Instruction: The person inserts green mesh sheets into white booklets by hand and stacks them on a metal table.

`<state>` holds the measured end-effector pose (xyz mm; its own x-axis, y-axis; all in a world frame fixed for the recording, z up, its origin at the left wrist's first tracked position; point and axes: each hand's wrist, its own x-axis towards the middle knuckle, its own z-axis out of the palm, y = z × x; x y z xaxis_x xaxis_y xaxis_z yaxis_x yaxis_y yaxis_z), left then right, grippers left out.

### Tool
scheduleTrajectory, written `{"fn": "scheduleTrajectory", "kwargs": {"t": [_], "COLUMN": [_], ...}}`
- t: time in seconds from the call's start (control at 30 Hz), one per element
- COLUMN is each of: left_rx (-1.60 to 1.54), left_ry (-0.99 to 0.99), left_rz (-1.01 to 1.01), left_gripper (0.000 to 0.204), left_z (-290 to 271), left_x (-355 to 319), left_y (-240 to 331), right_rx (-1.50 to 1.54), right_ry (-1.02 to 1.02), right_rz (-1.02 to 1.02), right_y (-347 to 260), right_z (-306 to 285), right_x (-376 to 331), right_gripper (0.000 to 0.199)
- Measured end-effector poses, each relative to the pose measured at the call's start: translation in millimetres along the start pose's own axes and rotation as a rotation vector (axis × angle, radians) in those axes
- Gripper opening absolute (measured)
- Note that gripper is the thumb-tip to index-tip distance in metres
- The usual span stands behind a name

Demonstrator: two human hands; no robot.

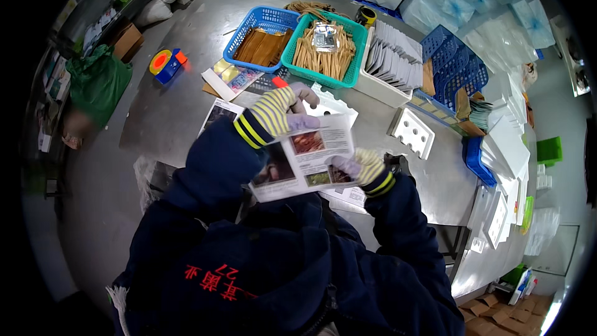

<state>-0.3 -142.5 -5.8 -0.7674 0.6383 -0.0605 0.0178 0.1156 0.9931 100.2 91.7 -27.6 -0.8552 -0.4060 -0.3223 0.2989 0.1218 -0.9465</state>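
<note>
We have the printed sheet between our two gloved hands, raised above the near edge of the desk and tilted, its right end higher than its left. Our right hand grasps its right edge, with the thumb over the printed face. Our left hand lies along its upper edge, thumb against the paper and forefinger bent and lifted clear; we cannot tell whether its other fingers grip from behind. The small print is too blurred to read, and the right hand's fingers are smeared. The left sleeve covers part of a second sheet on the desk, while the raised sheet hides most of another paper below it. Behind the left hand, a white holed block is partly covered; a similar foam tray lies in plain view beyond the right hand. Farther back stand a blue basket of brown strips and a green basket of pale sticks with a silver packet on top. To their right, a white bin holds stacked grey-white cards, next to a blue rack. An orange-and-blue tape dispenser sits well apart on the left. Nothing solid stands between our hands and the sheet.
</note>
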Motion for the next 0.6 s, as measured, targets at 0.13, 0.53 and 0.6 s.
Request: {"fn": "scheduleTrajectory", "kwargs": {"t": [0.13,0.53,0.6], "left_rx": [0.204,-0.018,0.026], "left_ry": [-0.277,-0.02,0.001], "left_rz": [-0.062,0.007,0.169], "left_gripper": [0.04,0.035,0.032], "left_z": [-31,-25,-23], "left_x": [-1,-9,-8], "left_y": [-38,-19,-31], "right_rx": [-0.138,-1.168,-1.038], "right_ry": [0.199,0.457,0.565], "right_rz": [-0.211,-0.616,-0.719], "right_y": [16,2,-10], "right_z": [-20,86,62], "right_x": [1,35,38], "right_gripper": [0.031,0.059,0.062]}}
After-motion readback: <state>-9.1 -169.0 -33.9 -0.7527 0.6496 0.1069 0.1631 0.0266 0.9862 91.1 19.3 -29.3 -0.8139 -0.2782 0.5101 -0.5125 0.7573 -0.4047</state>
